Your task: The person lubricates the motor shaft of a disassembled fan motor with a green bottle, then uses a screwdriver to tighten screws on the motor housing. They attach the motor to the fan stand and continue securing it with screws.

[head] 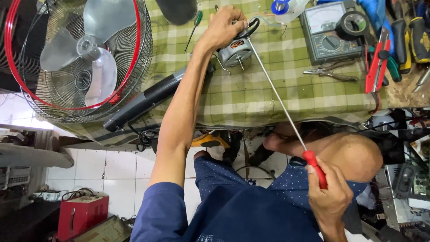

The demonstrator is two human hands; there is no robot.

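The person sat at the table [251, 103], which had a green checked cloth on it. The left hand [226, 26] pressed down on one small fan motor [236, 50] near the far edge, gripping it, likely so it would not roll. The right hand [329, 192] was closed tight around the red handle of one long screwdriver [286, 114], and its thin tip reached up to the motor. One fan cage [80, 58] with a red ring sat at the left corner. One meter [329, 33] and one roll of black tape [354, 24] lay by the right corner.
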